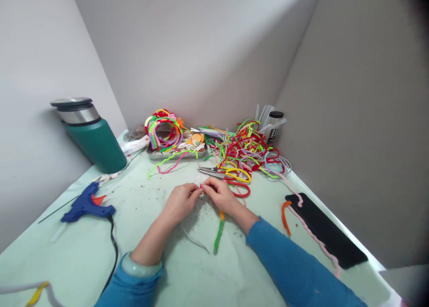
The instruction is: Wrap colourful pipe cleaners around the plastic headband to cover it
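Note:
My left hand (182, 200) and my right hand (221, 194) meet over the middle of the table, thumbs and forefingers pinched together. Between the fingertips shows a small pink piece (201, 186), mostly hidden, so its kind is unclear. Below my right hand lies a fuzzy pipe cleaner (219, 236), green with an orange end; its upper end is covered by the hand. Just beyond my right hand are scissors (241, 174) with yellow handles, and red-handled scissors (243, 191) partly under them. A thin pale strand (195, 241) rests between my forearms.
A blue glue gun (87, 204) with a black cord and a green bottle (95, 141) stand left. At the back are a metal tray (177, 155) of small pieces, colourful looped bands (164, 130) and tangled pipe cleaners (246, 141). A black slab (330, 233) lies right.

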Demonstrator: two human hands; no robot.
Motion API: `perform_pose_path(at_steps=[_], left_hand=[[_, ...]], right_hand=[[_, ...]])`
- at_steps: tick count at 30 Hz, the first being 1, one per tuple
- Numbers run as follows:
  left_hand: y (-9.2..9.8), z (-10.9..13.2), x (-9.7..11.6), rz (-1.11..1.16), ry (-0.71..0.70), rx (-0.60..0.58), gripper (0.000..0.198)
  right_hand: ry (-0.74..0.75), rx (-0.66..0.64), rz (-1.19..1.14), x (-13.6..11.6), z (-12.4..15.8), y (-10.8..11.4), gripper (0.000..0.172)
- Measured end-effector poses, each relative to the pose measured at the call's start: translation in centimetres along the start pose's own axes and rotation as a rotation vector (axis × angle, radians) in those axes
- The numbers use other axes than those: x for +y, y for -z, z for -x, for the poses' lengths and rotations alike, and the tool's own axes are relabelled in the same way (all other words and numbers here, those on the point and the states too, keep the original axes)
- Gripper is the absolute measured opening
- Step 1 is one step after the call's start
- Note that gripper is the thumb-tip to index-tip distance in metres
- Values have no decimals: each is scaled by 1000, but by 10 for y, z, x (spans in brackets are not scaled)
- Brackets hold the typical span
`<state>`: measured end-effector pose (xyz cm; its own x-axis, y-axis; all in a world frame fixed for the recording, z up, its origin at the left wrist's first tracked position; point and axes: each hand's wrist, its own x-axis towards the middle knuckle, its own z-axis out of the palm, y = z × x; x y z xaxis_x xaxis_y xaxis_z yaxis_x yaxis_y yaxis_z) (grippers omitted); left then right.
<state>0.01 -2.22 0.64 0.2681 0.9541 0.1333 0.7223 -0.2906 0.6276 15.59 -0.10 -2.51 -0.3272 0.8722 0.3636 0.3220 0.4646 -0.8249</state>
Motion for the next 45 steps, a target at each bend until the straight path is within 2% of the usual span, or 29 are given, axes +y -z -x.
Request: perform_pose_path(at_steps=[5,11,15,20,23,27,30,33,35,45], left_hand=[[1,-2,-1,61,65,5,38],[3,-1,1,240,244,-59,34],[2,-2,-1,297,288,-39,34],[1,-2,-3,188,241,-1,43],[1,-2,-4,140,210,62,44],[1,-1,-7,110,122,200,29],[0,-1,-9,85,-23,249,19],[-2,-2,-10,51,-151,270,19],[-3,-3,-11,26,-181,270,22],[-4,-3,-12,-37,-139,218,23]], right_hand=[[17,-4,26,0,1,0,15],[39,-33,27,-5,3,0,13],[31,-66,16,-7,4,-1,10],[17,-34,46,-6,4,-2,10],[-8,1,29,-1,1,-3,10],[-54,55,-28,7,-2,-4,10],[-66,73,-43,11,-3,-5,10],[-64,76,-53,11,-3,-5,10],[-62,75,-57,9,-3,-5,9],[-12,48,37,6,0,-4,10]])
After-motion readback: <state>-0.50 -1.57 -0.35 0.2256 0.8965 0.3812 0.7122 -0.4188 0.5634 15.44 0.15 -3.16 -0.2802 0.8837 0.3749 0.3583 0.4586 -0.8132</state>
